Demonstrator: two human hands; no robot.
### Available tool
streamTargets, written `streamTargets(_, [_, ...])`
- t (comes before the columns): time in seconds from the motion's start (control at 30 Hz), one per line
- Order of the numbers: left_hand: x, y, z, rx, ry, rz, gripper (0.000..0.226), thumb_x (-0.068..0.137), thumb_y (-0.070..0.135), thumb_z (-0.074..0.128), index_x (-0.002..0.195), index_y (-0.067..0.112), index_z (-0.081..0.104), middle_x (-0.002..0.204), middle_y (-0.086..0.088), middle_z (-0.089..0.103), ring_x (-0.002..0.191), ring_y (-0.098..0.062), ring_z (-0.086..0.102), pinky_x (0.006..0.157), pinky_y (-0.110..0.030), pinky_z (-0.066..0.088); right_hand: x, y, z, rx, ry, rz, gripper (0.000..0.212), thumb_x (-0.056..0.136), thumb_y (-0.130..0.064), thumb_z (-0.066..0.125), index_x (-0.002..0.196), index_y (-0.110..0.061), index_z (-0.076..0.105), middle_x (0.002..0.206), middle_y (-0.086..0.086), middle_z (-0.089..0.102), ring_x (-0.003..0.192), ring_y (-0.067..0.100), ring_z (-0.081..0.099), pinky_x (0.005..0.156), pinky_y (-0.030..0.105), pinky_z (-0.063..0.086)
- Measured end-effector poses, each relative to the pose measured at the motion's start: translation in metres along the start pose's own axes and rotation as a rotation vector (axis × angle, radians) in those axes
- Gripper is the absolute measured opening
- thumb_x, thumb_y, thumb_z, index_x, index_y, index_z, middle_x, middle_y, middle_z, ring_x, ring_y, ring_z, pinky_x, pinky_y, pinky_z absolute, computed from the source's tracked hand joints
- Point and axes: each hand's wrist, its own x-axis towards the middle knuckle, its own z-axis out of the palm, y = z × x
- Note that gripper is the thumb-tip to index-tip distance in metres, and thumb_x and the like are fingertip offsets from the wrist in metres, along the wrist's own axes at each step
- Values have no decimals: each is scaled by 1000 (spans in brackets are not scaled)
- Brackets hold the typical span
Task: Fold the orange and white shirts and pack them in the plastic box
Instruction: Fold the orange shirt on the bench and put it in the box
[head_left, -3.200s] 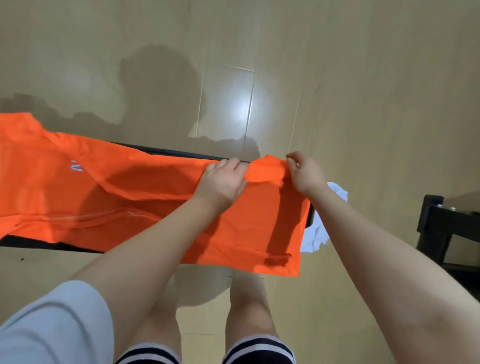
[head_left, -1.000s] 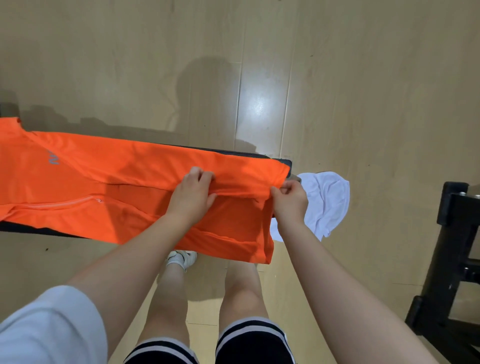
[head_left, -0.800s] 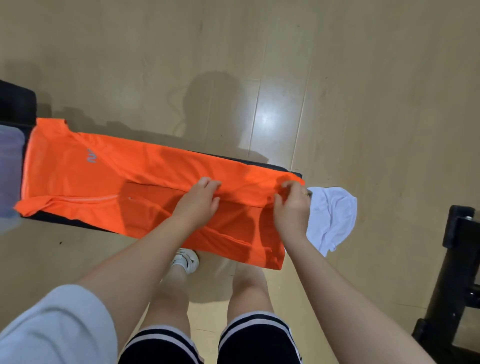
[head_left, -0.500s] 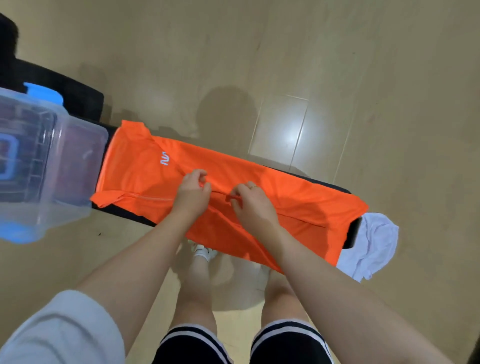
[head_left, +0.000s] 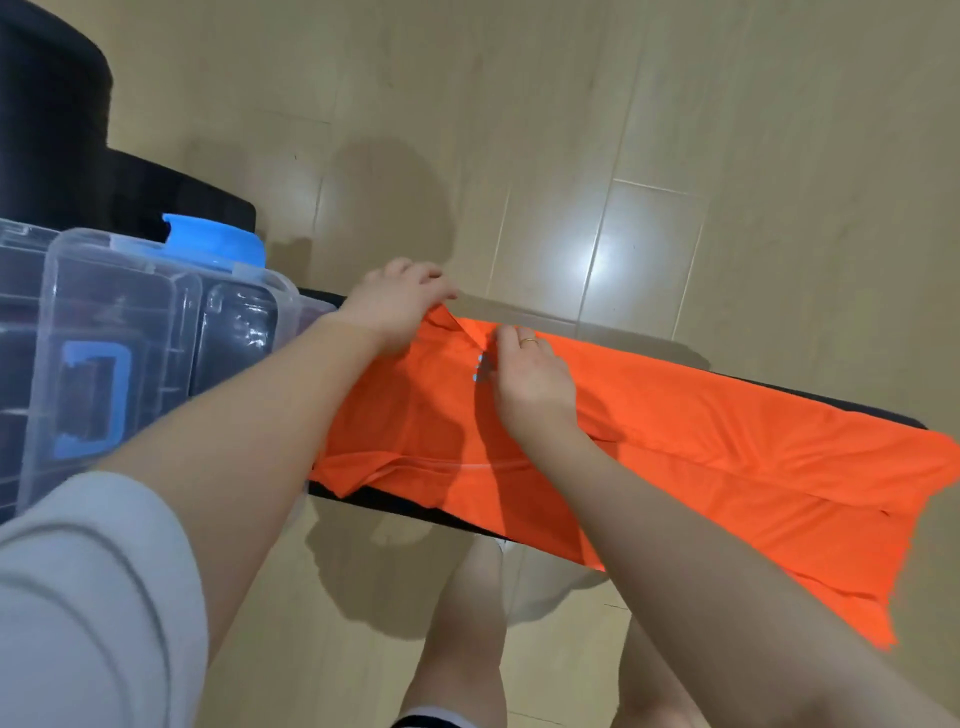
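Note:
The orange shirt (head_left: 701, 441) lies lengthwise along a narrow black bench (head_left: 405, 506), its near edge hanging over the side. My left hand (head_left: 395, 306) pinches the cloth at the shirt's far left end, by the collar. My right hand (head_left: 524, 379) grips the fabric just right of it, beside the small printed logo. The clear plastic box (head_left: 130, 338) with blue latches stands at the left, right next to the shirt's end. The white shirt is out of view.
A black padded object (head_left: 52, 119) sits behind the box at the upper left. Light wooden floor (head_left: 675, 130) surrounds the bench. My legs stand below the bench edge.
Both hands slid left along the shirt from its right end to the collar end. The view swung left, bringing the box in and the white shirt out of frame.

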Motion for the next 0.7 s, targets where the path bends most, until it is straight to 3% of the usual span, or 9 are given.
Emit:
streamTargets(0.07, [9,-7,1,141,-84,71,47,89,6,41,133,22,43,147,-7,35,133,-30,33,103,-40,33,6,-6,3,-76,95,26,23,84,-16,41,99,-7,56,99,12,62,93,31,61,66,37,48])
streamTargets(0.13, [15,-11,-1,197,-121,87,34,90,10,41,122,15,50,134,-12,48,123,-33,45,95,-40,39,5,-8,2,-169,112,28,22,72,-19,40,81,-12,59,74,5,63,66,25,64,45,27,44])
streamTargets(0.23, [11,-11,-6,337,-117,72,29,89,12,43,117,11,53,124,-13,56,119,-32,50,99,-39,37,-3,-1,1,-286,73,5,11,69,-17,47,78,-16,54,70,2,62,60,22,62,42,24,41])
streamTargets(0.33, [-6,-4,-8,375,48,82,28,90,9,38,108,10,59,114,-11,63,114,-30,52,100,-36,34,-13,11,-6,-316,75,35,20,67,-12,39,75,-14,57,71,5,63,58,24,63,41,25,43])
streamTargets(0.4, [-24,7,-12,473,135,126,29,80,10,38,84,17,65,85,-3,69,89,-23,62,78,-27,45,-21,16,-7,-305,117,10,24,66,-11,35,75,-13,56,71,6,61,57,26,62,41,26,44])
streamTargets(0.5, [-43,14,-5,401,121,61,27,61,13,34,53,20,59,49,4,55,43,-15,54,43,-15,35,-39,15,-8,-308,114,-42,26,65,-14,35,75,-13,59,71,6,60,57,26,60,41,25,42])
streamTargets(0.6, [-57,14,21,348,32,-28,24,60,7,38,51,22,54,48,4,49,32,-13,43,37,-13,27,-52,15,-3,-302,35,-45,30,71,-13,36,85,-13,62,85,6,62,68,27,63,49,27,46])
streamTargets(0.63, [-58,13,29,331,14,-54,22,60,7,40,51,22,54,49,4,50,32,-13,43,36,-14,25,-54,17,2,-254,-12,-35,33,78,-10,37,100,-12,61,103,8,61,84,29,63,61,31,50])
streamTargets(0.7, [-53,14,42,346,62,-147,17,58,11,46,54,22,58,56,4,55,37,-12,47,38,-15,21,-59,26,12,-128,-137,-4,41,91,-9,37,130,-16,44,143,7,39,120,31,47,93,38,44])
